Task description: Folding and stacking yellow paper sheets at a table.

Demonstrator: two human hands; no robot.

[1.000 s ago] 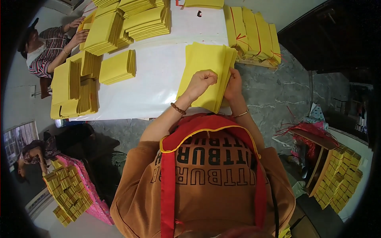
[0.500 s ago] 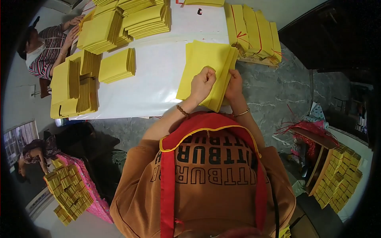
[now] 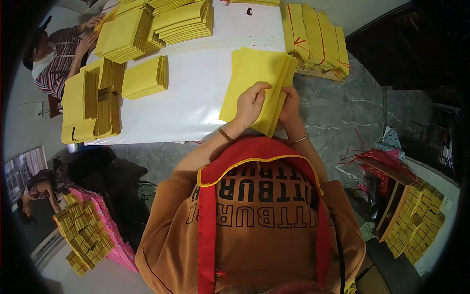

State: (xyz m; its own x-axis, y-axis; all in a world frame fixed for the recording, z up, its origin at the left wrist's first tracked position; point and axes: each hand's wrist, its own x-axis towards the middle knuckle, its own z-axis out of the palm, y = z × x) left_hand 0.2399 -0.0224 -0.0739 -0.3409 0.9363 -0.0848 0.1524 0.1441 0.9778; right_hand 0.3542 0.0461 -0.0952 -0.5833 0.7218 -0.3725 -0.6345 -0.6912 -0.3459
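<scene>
- left hand (image 3: 252, 104) lies flat on the sheaf (image 3: 258, 87) of yellow paper, fingers spread and curled over the top sheets, pressing them down so they don't slide.
- right hand (image 3: 290, 105) pinches the sheaf's right edge near the bottom corner, thumb over, fingers under as far as i can tell; a narrow grip holding several sheets, likely to square or fan them.
- the sheaf sits on the white sheet (image 3: 196, 93) at its right margin, the edge hanging over onto the grey marble (image 3: 338, 112), which lets fingers get underneath.
- long axis runs away from the person, tilted a little right; near end at the wrists, far end pointing at the tied bundles (image 3: 316, 36).
- loose stacks (image 3: 144, 77) sit well apart on the left, near another person (image 3: 58, 61) working there.
</scene>
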